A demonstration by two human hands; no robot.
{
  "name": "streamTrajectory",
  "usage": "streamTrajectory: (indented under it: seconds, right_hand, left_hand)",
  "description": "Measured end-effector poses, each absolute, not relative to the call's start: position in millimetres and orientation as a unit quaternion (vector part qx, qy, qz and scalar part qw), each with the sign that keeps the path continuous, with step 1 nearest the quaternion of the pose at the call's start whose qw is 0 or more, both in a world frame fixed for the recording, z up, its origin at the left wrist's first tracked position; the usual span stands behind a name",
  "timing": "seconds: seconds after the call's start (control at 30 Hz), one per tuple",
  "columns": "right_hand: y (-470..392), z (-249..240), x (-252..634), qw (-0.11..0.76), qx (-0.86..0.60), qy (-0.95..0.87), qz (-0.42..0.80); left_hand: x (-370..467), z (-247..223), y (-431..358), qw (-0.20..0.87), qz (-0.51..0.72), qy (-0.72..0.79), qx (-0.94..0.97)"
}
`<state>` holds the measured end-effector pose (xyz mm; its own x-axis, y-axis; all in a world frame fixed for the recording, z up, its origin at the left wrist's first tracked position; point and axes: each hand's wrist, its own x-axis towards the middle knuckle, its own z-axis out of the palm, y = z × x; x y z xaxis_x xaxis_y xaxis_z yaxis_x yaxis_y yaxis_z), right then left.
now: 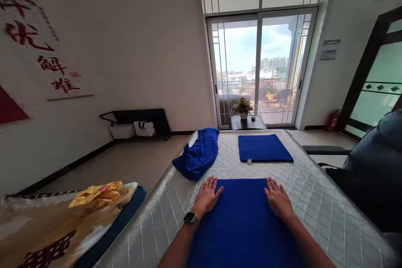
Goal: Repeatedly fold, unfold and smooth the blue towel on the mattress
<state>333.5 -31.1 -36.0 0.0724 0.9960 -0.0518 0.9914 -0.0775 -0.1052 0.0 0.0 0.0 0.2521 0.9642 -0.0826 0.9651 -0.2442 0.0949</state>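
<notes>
A blue cloth, perhaps a towel (243, 222), lies spread flat on the quilted mattress (326, 201), running down past the bottom of the view. My left hand (207, 194) rests flat on its far left corner, fingers stretched out. At the far right corner my right hand (278, 196) lies flat too, fingers extended and a little apart. Beyond them, a neatly folded blue cloth (264, 148) with a small white tag sits on the mattress. To its left is a crumpled blue cloth (199, 155) near the mattress's left edge.
At the left stands another bed with tan bedding (47, 222) and a yellow cloth (97, 193). A small table (256, 123) with a potted plant (243, 107) is beyond the mattress. A dark, bulky object (373, 163) is close on the right.
</notes>
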Motion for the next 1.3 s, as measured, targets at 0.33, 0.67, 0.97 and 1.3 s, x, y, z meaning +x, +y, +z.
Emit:
streamTrajectory:
  seconds: [0.33,0.67,0.97,1.3]
  right_hand:
    - [-36,-29,333,0.044,-0.723,-0.687,0.057]
    - [-35,-38,340,0.026,-0.706,-0.707,0.026]
    - [-35,-28,337,0.061,-0.727,-0.681,0.055]
    - [-33,-33,342,0.049,-0.726,-0.685,0.048]
  left_hand:
    - [120,8,-10,0.004,0.096,0.529,0.843]
    - [213,-19,-33,0.062,0.177,0.449,0.873]
    - [107,-14,-18,0.015,0.092,0.558,0.825]
    - [19,-24,10,0.002,0.068,0.648,0.759]
